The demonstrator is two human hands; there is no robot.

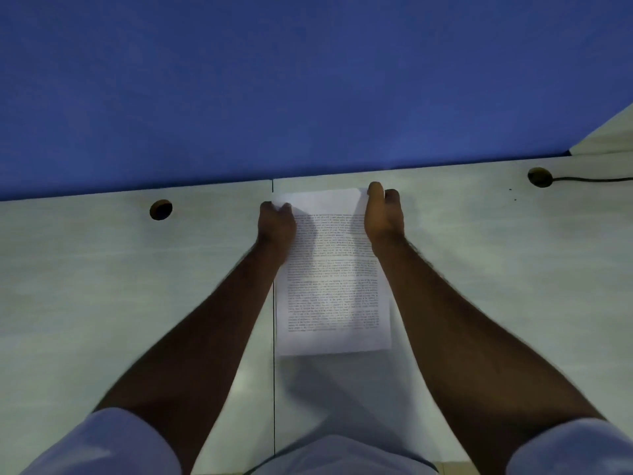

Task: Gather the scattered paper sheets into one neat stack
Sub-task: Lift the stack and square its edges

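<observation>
The stack [334, 269] is sitting in the middle of the desk [102, 286], printed side up, its far edge close to the blue partition [308, 80] and its left edge running along the desk seam [274, 389]. I'm seeing both hands working at its far corners. The left hand [276, 223] is curling its fingers round the far-left corner, which is lifting a little. The right hand [383, 214] is gripping the far-right edge, thumb on the near side, fingers folding over the far side. No loose sheets are showing anywhere else, so I'm judging the gathering done and this as squaring-up.

What I'm worrying about: the near edge is lying free with nothing pinning it, so a lift from the far corners could be fanning the sheets apart or letting lower ones slide out toward me. The picture is too blurred to tell how well the edges are lining up. Two cable holes, left [161, 209] and right [540, 177], are sitting well apart from the stack.
</observation>
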